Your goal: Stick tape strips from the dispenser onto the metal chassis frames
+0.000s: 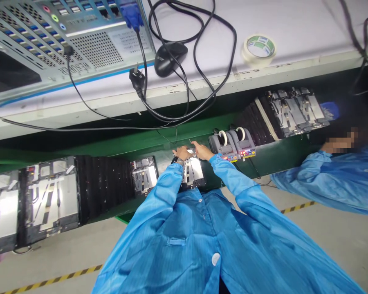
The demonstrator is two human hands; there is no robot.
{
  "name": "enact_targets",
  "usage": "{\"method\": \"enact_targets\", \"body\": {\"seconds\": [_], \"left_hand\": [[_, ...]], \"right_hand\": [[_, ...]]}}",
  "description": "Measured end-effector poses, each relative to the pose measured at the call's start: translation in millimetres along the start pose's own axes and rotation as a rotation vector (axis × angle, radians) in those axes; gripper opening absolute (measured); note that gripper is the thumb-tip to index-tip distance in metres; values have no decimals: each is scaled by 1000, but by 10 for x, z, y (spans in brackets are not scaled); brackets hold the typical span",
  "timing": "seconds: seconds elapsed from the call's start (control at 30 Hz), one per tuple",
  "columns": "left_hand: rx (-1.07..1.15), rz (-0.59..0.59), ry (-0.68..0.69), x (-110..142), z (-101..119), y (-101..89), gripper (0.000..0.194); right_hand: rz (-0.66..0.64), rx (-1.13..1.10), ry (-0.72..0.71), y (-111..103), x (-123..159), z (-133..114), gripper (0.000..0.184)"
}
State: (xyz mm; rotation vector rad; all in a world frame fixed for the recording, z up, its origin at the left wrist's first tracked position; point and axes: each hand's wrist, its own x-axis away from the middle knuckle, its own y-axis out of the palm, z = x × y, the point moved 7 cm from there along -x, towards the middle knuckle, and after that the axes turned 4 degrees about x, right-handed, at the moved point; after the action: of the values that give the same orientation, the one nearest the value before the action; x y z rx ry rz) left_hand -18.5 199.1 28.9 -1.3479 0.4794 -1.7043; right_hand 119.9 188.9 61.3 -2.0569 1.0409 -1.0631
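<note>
My left hand (181, 153), with a watch on its wrist, lies at the far edge of a metal-backed electronic panel (193, 172). My right hand (201, 150) reaches over the same edge, its fingers extended. Blue antistatic sleeves cover both arms. Whether either hand grips the panel is too small to tell. A similar panel (144, 176) lies on the black conveyor belt (102, 188) just left of my left hand. Two tape dispensers (232, 145) stand right of my right hand.
Further panels lie on the belt at both ends. Above it, a shelf holds a computer case (58, 45), a black mouse (170, 58), tangled cables and a roll of tape (259, 49). A co-worker in a blue smock (334, 179) stands at right. A hazard-striped line (52, 281) marks the floor.
</note>
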Motion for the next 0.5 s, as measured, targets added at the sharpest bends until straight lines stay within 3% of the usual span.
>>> {"method": "enact_targets", "body": {"seconds": [0.5], "left_hand": [[-11, -18, 17, 36, 21, -21, 69]], "right_hand": [[0, 37, 12, 45, -5, 0, 87]]}}
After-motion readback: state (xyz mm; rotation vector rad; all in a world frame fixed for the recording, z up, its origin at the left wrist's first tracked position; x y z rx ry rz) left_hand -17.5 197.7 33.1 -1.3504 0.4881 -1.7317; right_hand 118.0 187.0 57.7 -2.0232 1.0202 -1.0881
